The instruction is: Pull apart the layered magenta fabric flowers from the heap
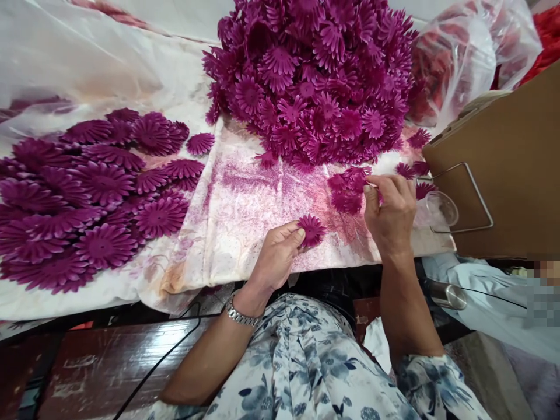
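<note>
Heap (315, 76): purple cloth flowers piled at far centre of tabletop.
Spread (87, 198): flat flowers laid out at left.
Right hand (391, 213): fingers pinching small flower cluster (347, 189), just below heap.
Left hand (277, 254): fingers pinching single flower (311, 229) on stained cloth (245, 198).

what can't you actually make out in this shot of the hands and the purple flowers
Head view only:
- What the right hand pinches: its own fingers cover it, beside a small cluster of purple fabric flowers.
- Small clear plastic cup: partly behind that hand, contents unreadable.
- Red contents of the clear plastic bag: blurred by film, cut by the top edge.
- Left hand: its fingers cover one edge of the single purple flower.
</note>
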A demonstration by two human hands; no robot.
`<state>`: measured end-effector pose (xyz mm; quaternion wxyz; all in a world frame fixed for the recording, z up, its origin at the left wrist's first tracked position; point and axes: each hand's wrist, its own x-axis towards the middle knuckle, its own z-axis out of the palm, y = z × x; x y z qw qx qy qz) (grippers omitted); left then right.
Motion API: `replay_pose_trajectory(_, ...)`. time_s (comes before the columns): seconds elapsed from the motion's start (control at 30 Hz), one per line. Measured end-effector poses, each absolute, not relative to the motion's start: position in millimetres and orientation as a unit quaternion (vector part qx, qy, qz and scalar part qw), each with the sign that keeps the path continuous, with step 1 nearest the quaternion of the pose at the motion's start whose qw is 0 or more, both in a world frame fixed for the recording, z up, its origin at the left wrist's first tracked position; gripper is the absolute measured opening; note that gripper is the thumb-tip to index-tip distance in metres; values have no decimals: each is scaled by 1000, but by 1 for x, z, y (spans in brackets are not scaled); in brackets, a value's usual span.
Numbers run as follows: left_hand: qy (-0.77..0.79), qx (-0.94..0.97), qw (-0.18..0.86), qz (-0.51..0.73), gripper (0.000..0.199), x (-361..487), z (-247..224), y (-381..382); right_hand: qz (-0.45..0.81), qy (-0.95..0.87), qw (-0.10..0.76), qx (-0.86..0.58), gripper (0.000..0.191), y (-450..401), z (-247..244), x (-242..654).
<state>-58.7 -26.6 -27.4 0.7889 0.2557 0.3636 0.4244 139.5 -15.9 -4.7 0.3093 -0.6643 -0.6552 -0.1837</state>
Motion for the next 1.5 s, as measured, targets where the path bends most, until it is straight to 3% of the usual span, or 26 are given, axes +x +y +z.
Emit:
replay_pose_trajectory(0.13, 369, 246, 787, 430, 27, -57, -25, -24, -173, -679, 308, -644, 23, -21, -4, 135)
replay_pose_trajectory(0.33, 361, 251, 791, 426, 22, -59, -30, -25, 25, -818, 310, -485, 8, -33, -16, 82)
replay_pose_trajectory(0.53, 346, 315, 778, 420, 20, -59, -33, -28, 24, -783, 341, -519, 13, -32, -21, 78)
replay_pose_trajectory(0.67, 374, 324, 760, 421, 21, -59, -35, -28, -116, -696, 386, -594, 11, -20, -15, 108)
replay_pose_trajectory(0.8, 370, 296, 770, 426, 25, -59, -34, -27, -207, -639, 353, -651, 9, -10, -5, 143)
replay_pose_trajectory(1.0, 361, 257, 780, 441, 24, -58, -29, -24, -99, -728, 374, -566, 10, -31, -4, 114)
replay_pose_trajectory(1.13, 347, 246, 797, 428, 23, -59, -28, -25, 27, -801, 322, -503, 6, -36, -17, 84)
replay_pose_trajectory(1.5, 304, 273, 798, 442, 22, -56, -37, -28, -12, -773, 356, -525, 14, -34, -18, 77)
